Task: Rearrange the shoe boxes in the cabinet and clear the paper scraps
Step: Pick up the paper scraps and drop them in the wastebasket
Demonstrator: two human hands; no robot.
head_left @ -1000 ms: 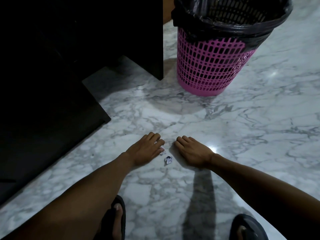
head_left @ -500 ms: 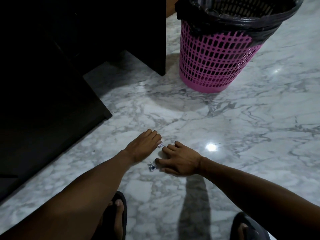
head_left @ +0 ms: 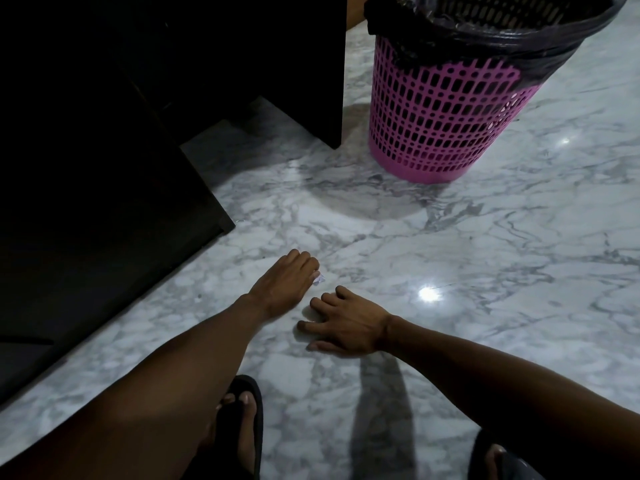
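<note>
Clearing of scraps under way; box rearrangement not assessable.

1. Left hand [head_left: 282, 284]: lowered to the floor, grip closed, fingers curled, with a small white paper scrap [head_left: 319, 278] pinched at the fingertips, at or just off the floor.
2. Right hand [head_left: 348, 323]: grip apart, fingers spread and laid flat on the floor just beside the left hand. Whether anything lay beneath it could not be told.
3. Pink waste basket [head_left: 443, 109]: perforated plastic, black liner folded over the rim, upright, well apart from both hands, beside the cabinet's right edge.
4. Cabinet [head_left: 104, 150]: dark, at left; interior too dark to show any shoe boxes.

Progress, as judged: one scrap was in hand but not yet in the basket. No other loose scrap showed on the visible floor, so the clearing looked close to done. The state of the boxes was unknown.

Surface and room: marble floor [head_left: 502, 258], white with grey veining, polished, bearing a bright light reflection [head_left: 428, 294]. The room was dim. Black sandals [head_left: 254, 403] were on the feet at the lower edge.
</note>
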